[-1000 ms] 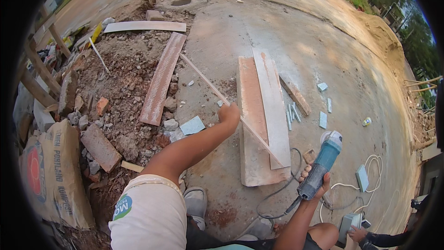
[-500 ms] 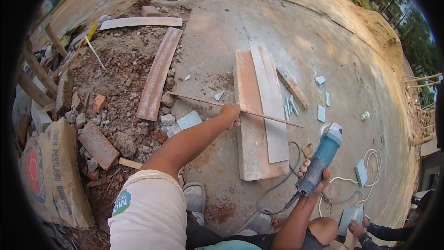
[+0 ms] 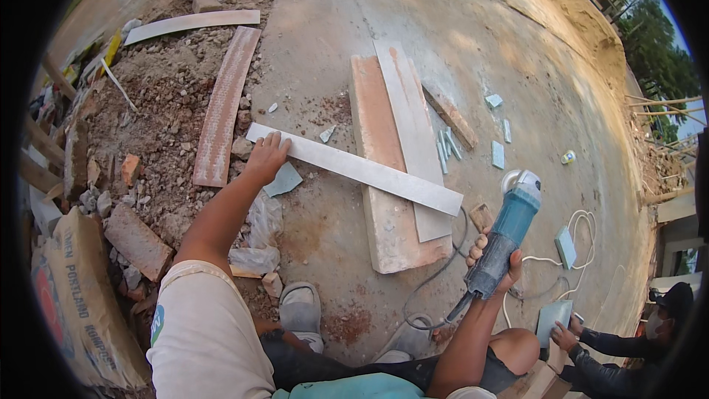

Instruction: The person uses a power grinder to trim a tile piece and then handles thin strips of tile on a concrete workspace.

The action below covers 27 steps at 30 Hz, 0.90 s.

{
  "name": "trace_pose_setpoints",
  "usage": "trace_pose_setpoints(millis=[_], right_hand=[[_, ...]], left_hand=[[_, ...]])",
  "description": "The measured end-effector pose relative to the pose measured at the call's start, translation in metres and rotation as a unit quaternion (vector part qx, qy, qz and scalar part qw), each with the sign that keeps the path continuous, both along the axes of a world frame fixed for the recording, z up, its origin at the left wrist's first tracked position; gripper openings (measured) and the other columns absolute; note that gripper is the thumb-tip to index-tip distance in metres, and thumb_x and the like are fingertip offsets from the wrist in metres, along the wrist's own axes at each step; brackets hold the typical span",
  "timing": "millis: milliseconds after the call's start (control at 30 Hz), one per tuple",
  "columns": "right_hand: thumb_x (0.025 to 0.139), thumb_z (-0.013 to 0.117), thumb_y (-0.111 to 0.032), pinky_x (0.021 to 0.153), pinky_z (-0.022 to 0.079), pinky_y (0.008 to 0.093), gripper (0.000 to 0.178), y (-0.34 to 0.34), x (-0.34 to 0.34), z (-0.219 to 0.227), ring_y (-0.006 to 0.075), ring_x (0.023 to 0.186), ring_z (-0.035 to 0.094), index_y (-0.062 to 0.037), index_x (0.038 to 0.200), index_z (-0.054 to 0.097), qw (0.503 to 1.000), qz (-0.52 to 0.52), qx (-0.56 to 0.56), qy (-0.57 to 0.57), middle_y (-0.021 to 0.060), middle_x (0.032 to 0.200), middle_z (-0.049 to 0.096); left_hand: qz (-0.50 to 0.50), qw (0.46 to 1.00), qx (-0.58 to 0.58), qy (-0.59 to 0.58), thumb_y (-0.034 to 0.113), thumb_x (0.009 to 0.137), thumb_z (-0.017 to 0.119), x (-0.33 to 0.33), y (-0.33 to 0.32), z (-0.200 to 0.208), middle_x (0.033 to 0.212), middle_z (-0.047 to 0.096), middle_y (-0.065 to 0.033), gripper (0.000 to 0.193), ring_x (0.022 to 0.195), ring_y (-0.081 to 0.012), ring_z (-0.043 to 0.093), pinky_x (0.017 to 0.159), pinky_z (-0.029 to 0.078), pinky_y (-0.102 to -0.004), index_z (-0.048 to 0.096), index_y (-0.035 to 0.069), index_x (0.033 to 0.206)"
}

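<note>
My left hand [image 3: 269, 157] is at the left end of a narrow pale tile strip [image 3: 362, 168], its fingers curled over the edge. This strip now lies flat side up, slanting across another pale tile strip [image 3: 405, 111] and a thick, orange-stained slab [image 3: 373, 96] on the ground. In my right hand [image 3: 493, 266] is a teal and black angle grinder [image 3: 509, 225], gripped round its body. Its disc end points away from me, just right of the strip's far end. I cannot tell whether the disc spins.
Rubble [image 3: 148, 125] and a cement bag [image 3: 81, 295] lie at left, near a reddish tile strip [image 3: 225, 107]. Blue-green tile pieces [image 3: 498, 154] are scattered at right. The grinder's cord [image 3: 421, 318] loops by my feet. A co-worker [image 3: 628, 355] holds a blue-green tile [image 3: 552, 319] at lower right.
The strip in my left hand has turned from edge-on to flat side up and come down across the slab. My left hand has moved left to its end. The grinder remains in my right hand.
</note>
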State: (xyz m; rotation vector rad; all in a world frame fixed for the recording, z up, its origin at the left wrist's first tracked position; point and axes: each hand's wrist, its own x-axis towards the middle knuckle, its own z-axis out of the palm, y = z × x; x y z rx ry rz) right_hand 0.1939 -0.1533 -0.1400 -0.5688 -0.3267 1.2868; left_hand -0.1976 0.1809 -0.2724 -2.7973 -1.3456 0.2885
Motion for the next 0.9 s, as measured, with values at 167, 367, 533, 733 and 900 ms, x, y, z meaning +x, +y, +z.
trace_pose_setpoints(millis=[167,367,533,733,900], right_hand=[[0.078,0.072,-0.049,0.068,0.053,0.0406,0.083,0.001,-0.013,0.009,0.029,0.083,0.06,0.0081,0.127,0.037,0.999,-0.019,-0.023,-0.017,0.0177,0.098,0.055],[0.077,0.072,-0.051,0.067,0.054,0.0407,0.084,-0.007,-0.018,0.014,0.0284,0.08,0.061,0.0082,0.126,0.038,0.998,-0.02,-0.039,-0.044,0.0183,0.098,0.056],[0.076,0.073,-0.05,0.067,0.053,0.0401,0.085,-0.014,-0.012,0.015,0.0282,0.079,0.061,0.0082,0.126,0.037,0.998,-0.032,-0.036,-0.043,0.0186,0.097,0.056],[0.076,0.073,-0.042,0.072,0.057,0.0422,0.076,-0.015,-0.016,0.015,0.0313,0.085,0.063,0.0084,0.124,0.042,1.0,0.004,-0.003,-0.001,0.0213,0.1,0.058],[0.076,0.073,-0.038,0.074,0.056,0.0421,0.072,-0.012,-0.031,0.007,0.0316,0.085,0.064,0.008,0.123,0.044,0.999,0.036,-0.009,0.028,0.0212,0.1,0.059]], left_hand=[[-0.053,0.998,0.022,-0.022,0.004,0.076,0.065,0.017,0.023,-0.016,0.131,0.048,-0.0186,0.056,0.125,-0.0334,0.046,0.104,0.036,-0.0466,0.044,0.006,0.127],[-0.069,0.995,-0.052,-0.058,0.009,0.076,0.063,0.012,0.035,-0.01,0.113,0.058,-0.0188,0.038,0.113,-0.0348,0.054,0.101,0.038,-0.0454,0.049,0.002,0.111],[-0.142,0.968,-0.019,-0.207,0.019,0.081,0.063,0.007,0.015,0.028,0.098,0.061,-0.0205,0.023,0.096,-0.0378,0.059,0.081,0.046,-0.0463,0.051,0.003,0.092],[-0.07,0.973,-0.112,-0.189,0.033,0.091,0.058,0.046,-0.035,0.053,0.074,0.062,-0.0195,0.032,0.07,-0.0408,0.061,0.06,0.046,-0.0515,0.048,0.004,0.084],[0.002,0.958,-0.199,-0.205,0.036,0.091,0.057,0.097,-0.074,0.054,0.08,0.062,-0.0253,0.037,0.078,-0.0438,0.061,0.07,0.046,-0.0516,0.056,-0.001,0.087]])
